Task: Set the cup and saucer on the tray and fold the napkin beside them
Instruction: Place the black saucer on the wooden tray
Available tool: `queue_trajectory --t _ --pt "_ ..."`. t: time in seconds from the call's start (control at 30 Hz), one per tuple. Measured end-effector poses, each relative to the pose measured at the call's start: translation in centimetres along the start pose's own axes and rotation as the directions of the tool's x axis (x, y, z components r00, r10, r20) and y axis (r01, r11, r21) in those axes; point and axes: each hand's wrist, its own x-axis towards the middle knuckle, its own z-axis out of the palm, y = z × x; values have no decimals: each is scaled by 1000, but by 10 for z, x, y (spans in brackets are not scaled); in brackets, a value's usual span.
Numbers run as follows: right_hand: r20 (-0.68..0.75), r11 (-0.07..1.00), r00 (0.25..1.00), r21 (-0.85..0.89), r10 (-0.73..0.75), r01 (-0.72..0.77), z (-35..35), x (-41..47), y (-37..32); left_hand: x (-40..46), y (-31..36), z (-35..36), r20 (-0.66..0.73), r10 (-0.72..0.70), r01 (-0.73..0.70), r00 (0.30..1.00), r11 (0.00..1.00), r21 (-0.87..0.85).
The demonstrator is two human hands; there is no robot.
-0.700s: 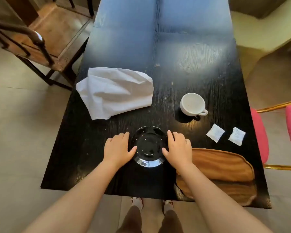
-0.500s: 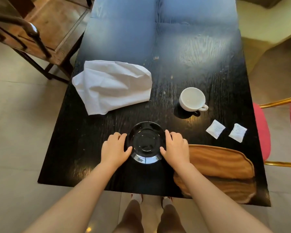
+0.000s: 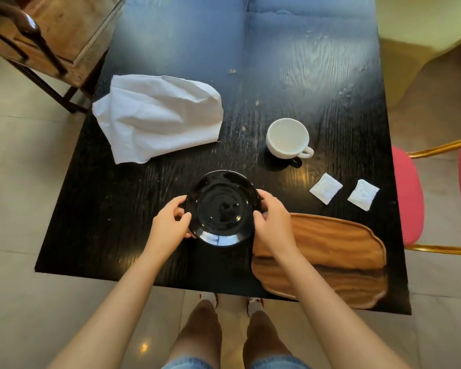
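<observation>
A glossy black saucer (image 3: 221, 209) is held near the front of the black table (image 3: 317, 75), gripped at its left rim by my left hand (image 3: 169, 226) and at its right rim by my right hand (image 3: 273, 225). It looks raised a little off the table. The wooden tray (image 3: 338, 257) lies at the front right, just right of my right hand. A white cup (image 3: 288, 138) stands upright behind the tray, handle to the right. The white cloth napkin (image 3: 157, 115) lies rumpled at the left.
Two small white sachets (image 3: 326, 188) (image 3: 363, 194) lie between cup and tray. A wooden chair (image 3: 51, 35) stands at the far left, and a pink chair (image 3: 407, 198) with gold frame is close to the table's right edge.
My hands lay flat on the table beside the saucer before. Both have now closed on its rim and the saucer appears lifted slightly.
</observation>
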Motion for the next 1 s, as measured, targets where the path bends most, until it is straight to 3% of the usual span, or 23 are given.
queue_trajectory --t 0.17,0.4,0.77,1.0 --pt "-71 987 997 161 38 -26 -55 -36 41 -37 17 39 18 59 -55 998 986 -159" --pt "-51 964 992 246 113 -97 -97 -70 93 -72 23 95 183 117 -95 976 988 -120" --pt "17 932 980 307 198 -194 -101 -86 128 -91 14 126 100 124 -125 987 992 6" --pt "34 938 973 259 230 -231 -94 -80 131 -88 8 124 67 128 -131 989 991 35"
